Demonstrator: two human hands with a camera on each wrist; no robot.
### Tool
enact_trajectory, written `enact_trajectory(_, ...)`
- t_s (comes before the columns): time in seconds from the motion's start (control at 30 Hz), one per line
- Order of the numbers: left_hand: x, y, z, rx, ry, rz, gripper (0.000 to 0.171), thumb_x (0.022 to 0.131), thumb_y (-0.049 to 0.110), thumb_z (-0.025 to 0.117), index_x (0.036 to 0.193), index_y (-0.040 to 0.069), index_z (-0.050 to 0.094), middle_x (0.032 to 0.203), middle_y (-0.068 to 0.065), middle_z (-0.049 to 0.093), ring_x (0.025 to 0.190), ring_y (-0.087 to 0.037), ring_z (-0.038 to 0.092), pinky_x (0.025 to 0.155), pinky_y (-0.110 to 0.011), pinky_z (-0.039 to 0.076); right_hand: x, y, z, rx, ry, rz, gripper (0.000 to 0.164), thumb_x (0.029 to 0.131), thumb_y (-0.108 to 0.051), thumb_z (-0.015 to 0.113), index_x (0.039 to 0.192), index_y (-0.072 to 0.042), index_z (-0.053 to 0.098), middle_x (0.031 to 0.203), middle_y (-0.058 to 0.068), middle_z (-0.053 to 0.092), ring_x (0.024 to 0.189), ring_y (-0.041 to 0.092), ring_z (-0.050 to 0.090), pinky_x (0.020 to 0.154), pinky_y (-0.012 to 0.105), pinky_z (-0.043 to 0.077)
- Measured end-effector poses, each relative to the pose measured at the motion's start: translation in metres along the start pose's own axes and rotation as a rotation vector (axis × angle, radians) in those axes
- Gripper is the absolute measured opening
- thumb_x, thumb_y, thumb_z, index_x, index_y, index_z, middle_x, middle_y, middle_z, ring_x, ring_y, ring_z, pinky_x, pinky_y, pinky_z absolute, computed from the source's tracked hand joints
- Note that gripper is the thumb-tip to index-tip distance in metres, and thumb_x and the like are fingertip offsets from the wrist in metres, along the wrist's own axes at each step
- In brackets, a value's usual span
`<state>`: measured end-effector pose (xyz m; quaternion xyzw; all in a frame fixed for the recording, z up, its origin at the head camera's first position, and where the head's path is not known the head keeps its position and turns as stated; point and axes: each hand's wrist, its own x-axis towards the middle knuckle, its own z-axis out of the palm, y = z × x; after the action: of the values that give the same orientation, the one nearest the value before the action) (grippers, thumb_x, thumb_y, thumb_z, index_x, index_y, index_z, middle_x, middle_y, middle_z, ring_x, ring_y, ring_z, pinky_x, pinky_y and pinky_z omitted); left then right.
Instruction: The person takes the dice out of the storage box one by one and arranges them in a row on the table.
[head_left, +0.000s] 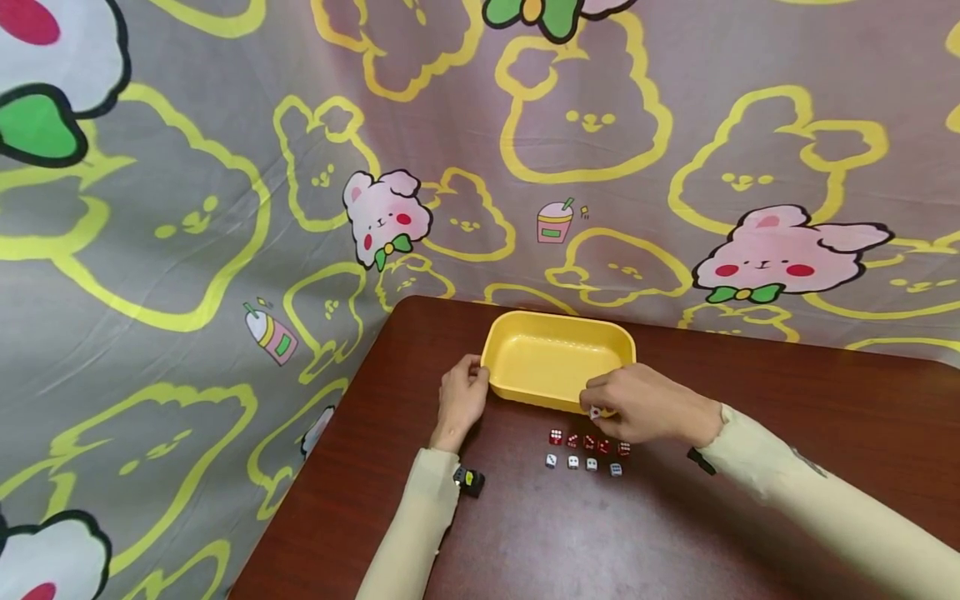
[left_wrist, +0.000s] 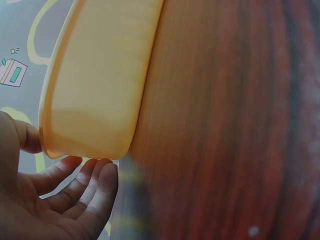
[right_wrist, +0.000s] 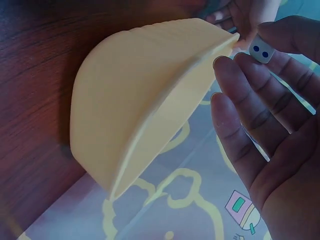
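Note:
A yellow plastic tub stands on the table. My left hand holds its left end, thumb at the rim and bent fingertips against the outer end wall. Between thumb and fingertips, my right hand pinches a white die, two dark pips facing the right wrist view. That hand is at the tub's front right corner, overlapping the rim in the head view. Below it lie a row of red dice with white pips and a row of white dice.
The dark reddish-brown wooden table meets patterned cloth at its back and left edges. A small black device sits at the left wrist, another black piece at the right wrist.

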<state>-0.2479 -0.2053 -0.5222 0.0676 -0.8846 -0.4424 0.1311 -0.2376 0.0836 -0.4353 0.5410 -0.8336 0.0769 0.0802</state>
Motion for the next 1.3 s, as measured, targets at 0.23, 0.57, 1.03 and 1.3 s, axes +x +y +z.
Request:
enact_trajectory(0.23,0.0,-0.001,0.0,-0.006,-0.008,0.014,0.026,0.094,0.027,0.051,0.112,0.018,0.067,0.092,0.002,0.07,0.079,-0.01,0.066,0.077,-0.035,0.052,-0.013,-0.001,0.005,-0.022,0.012,0.04,0.017,0.073,-0.016,0.071,0.075,-0.026,0.057,0.067,-0.015,0.047,0.055,-0.001,0.035,0.052,0.014,0.031)
enact_trajectory(0.57,0.0,-0.003,0.0,-0.009,0.0,0.021,0.026,0.094,0.026,0.052,0.112,0.018,0.068,0.091,0.002,0.071,0.079,-0.01,0.067,0.077,-0.035,0.052,-0.03,-0.001,0.013,0.034,-0.042,0.105,0.012,0.077,-0.019,0.073,0.082,-0.025,0.064,0.074,-0.019,0.055,0.06,-0.003,0.042,0.056,0.015,0.041)
enact_trajectory(1.03,0.001,-0.002,0.001,-0.01,-0.003,0.02,0.027,0.094,0.027,0.051,0.113,0.018,0.067,0.093,0.002,0.071,0.08,-0.011,0.067,0.077,-0.036,0.052,-0.048,-0.002,0.024,0.076,-0.049,0.121,0.014,0.077,-0.019,0.074,0.081,-0.026,0.063,0.072,-0.02,0.055,0.062,-0.003,0.043,0.056,0.017,0.04)
enact_trajectory(1.3,0.001,-0.002,0.001,-0.013,-0.002,0.016,0.027,0.094,0.026,0.051,0.113,0.017,0.067,0.093,0.001,0.071,0.08,-0.011,0.067,0.077,-0.036,0.053,-0.059,-0.003,0.033,0.074,-0.024,0.114,0.02,0.072,-0.013,0.074,0.082,-0.026,0.063,0.072,-0.019,0.056,0.063,-0.003,0.043,0.056,0.017,0.04)
